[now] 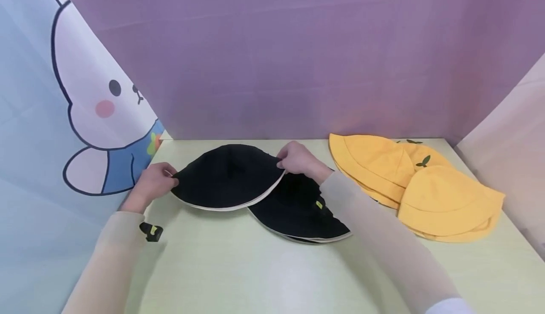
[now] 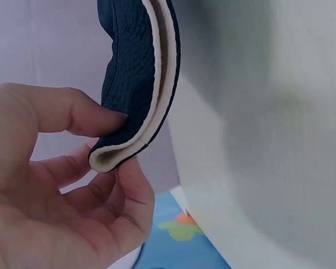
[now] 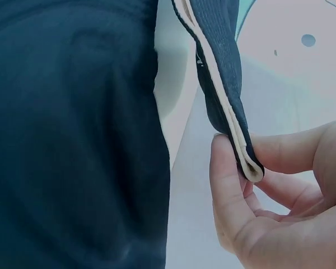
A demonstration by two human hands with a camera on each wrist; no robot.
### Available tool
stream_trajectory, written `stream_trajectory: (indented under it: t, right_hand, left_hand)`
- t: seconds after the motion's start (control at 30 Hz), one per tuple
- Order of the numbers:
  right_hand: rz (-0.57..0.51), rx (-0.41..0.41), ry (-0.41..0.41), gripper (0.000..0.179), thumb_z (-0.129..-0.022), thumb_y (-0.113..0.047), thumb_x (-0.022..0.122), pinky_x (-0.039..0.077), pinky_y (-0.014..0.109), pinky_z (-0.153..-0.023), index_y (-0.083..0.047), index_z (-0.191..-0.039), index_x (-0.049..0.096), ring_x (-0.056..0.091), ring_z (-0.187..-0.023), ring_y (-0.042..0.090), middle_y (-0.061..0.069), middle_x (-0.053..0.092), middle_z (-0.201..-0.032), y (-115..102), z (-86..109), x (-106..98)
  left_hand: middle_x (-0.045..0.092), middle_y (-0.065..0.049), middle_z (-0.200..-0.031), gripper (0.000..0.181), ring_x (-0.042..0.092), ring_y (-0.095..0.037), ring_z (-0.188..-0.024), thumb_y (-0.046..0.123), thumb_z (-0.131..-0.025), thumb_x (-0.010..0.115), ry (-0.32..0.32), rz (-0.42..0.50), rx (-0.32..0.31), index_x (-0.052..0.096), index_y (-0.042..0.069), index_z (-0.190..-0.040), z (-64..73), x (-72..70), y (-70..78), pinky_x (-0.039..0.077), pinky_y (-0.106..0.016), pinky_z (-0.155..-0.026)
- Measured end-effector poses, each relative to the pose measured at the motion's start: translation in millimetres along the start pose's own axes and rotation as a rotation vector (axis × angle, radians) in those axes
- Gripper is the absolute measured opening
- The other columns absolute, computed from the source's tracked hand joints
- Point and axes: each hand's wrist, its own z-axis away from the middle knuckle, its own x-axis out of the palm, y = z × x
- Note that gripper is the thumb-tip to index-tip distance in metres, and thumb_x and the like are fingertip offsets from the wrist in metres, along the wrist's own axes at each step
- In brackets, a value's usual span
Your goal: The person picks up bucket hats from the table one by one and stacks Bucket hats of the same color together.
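Left grip and right grip pinch a folded black bucket hat, long axis between them. Another black hat lies nearer right grip.

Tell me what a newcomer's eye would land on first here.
Probably the black hat, pinched at its two ends by the left hand and the right hand, just left of the head view's middle. Next come the bright yellow hats on the right side of the table, and the large cartoon rabbit at the far left.
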Motion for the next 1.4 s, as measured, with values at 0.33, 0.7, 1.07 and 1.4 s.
stream_trajectory:
  t: [0.33, 0.7, 1.07, 1.4]
  right_hand:
    - [-0.012, -0.003, 0.011, 0.035, -0.095, -0.005, 0.067, 0.059, 0.037, -0.079, 0.005, -0.129, 0.065, 0.072, -0.082, 0.021, 0.022, 0.064, -0.126, 20.3, 28.2, -29.0]
    - [-0.003, -0.013, 0.061, 0.032, -0.094, -0.002, 0.067, 0.058, 0.042, -0.079, 0.008, -0.124, 0.066, 0.07, -0.075, 0.02, 0.017, 0.067, -0.101, 41.1, 61.0, -59.6]
    - [-0.06, 0.016, 0.06, 0.033, -0.095, -0.002, 0.065, 0.058, 0.042, -0.082, 0.011, -0.125, 0.063, 0.07, -0.08, 0.023, 0.016, 0.067, -0.101, 69.6, 93.7, -84.9]
    - [-0.041, 0.07, 0.022, 0.032, -0.096, -0.006, 0.066, 0.056, 0.045, -0.085, 0.01, -0.125, 0.063, 0.069, -0.084, 0.024, 0.015, 0.066, -0.103, 95.4, 126.0, -108.0]
  left_hand:
    - [0.06, -0.03, -0.116, 0.032, 0.058, -0.043, -0.101, 0.011, -0.091, 0.06, -0.014, 0.034, 0.076, 0.06, -0.006, -0.119, -3.1, 5.9, 28.4, 0.048, -0.055, -0.084]
    - [0.062, -0.024, -0.112, 0.03, 0.059, -0.039, -0.099, 0.01, -0.09, 0.061, -0.021, 0.051, 0.16, 0.061, -0.002, -0.118, -3.5, 13.2, 64.9, 0.049, -0.052, -0.083]
    - [0.061, -0.014, -0.097, 0.024, 0.059, -0.031, -0.092, 0.004, -0.087, 0.064, -0.018, 0.128, 0.27, 0.064, -0.002, -0.11, 1.9, 29.8, 94.4, 0.046, -0.043, -0.082]
    - [0.062, -0.011, -0.097, 0.022, 0.06, -0.027, -0.089, 0.002, -0.09, 0.066, -0.106, 0.208, 0.359, 0.064, 0.0, -0.111, 10.8, 48.1, 120.0, 0.048, -0.041, -0.083]
